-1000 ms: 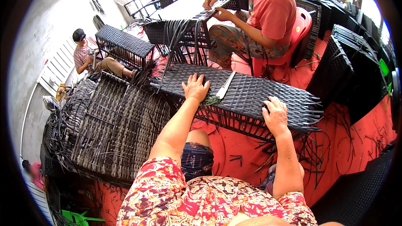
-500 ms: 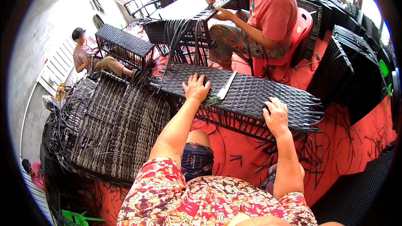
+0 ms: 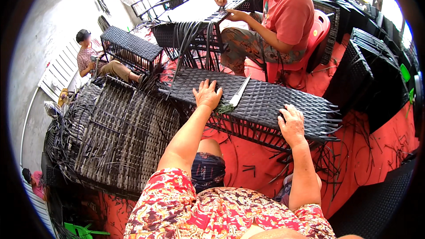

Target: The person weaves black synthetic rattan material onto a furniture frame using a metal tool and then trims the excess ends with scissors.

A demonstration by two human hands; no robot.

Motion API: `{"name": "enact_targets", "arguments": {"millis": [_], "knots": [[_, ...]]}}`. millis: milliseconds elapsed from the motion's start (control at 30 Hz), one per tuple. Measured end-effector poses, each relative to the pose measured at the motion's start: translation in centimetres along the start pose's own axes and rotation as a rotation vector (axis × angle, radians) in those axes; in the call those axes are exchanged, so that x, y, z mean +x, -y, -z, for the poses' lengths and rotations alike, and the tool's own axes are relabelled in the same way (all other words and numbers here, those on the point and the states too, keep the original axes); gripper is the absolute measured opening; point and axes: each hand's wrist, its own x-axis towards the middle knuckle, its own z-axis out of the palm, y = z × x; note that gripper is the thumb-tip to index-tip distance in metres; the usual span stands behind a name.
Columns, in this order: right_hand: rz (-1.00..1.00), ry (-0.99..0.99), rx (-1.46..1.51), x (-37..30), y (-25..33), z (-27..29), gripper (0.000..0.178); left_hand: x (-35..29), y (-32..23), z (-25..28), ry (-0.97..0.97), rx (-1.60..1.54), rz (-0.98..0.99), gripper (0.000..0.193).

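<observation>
Across my front lies a long black woven wicker panel (image 3: 261,92) on a barred frame, with loose strip ends sticking out at its right end. My left hand (image 3: 207,95) rests flat on the weave left of its middle, fingers spread and holding nothing. Toward the right end, my right hand (image 3: 291,121) lies on the near edge, its fingers stretched over the weave. Between the hands a pale pointed blade (image 3: 240,90) lies on the panel. Its lower end has green wrapping, close beside my left hand.
Left of me stands a large grey-brown woven piece (image 3: 121,137). A person in a red shirt (image 3: 287,13) sits opposite, working strips on another frame (image 3: 195,33). Farther left sits another person (image 3: 90,57). Black woven panels (image 3: 358,75) stack at right. Strip scraps litter the red floor (image 3: 248,150).
Both of my hands stay in place on the panel, and the blade lies where it was. The person opposite has shifted the raised hand slightly.
</observation>
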Motion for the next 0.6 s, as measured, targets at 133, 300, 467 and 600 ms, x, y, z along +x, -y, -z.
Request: {"name": "enact_targets", "arguments": {"millis": [133,300,467,600], "knots": [[-0.004,-0.002,-0.002,-0.02,0.06,0.01,0.028,-0.01,-0.05,0.10,0.002,0.007,0.001,0.053],[-0.002,-0.003,-0.004,-0.06,0.02,-0.03,0.028,0.05,0.05,-0.15,-0.011,-0.001,-0.003,0.053],[-0.009,0.008,-0.009,-0.06,0.09,0.02,0.028,0.01,0.03,-0.18,-0.021,-0.001,-0.004,0.053],[-0.009,0.004,-0.007,-0.07,0.02,-0.10,0.028,-0.04,-0.04,-0.05,-0.018,-0.004,-0.001,0.053]]}}
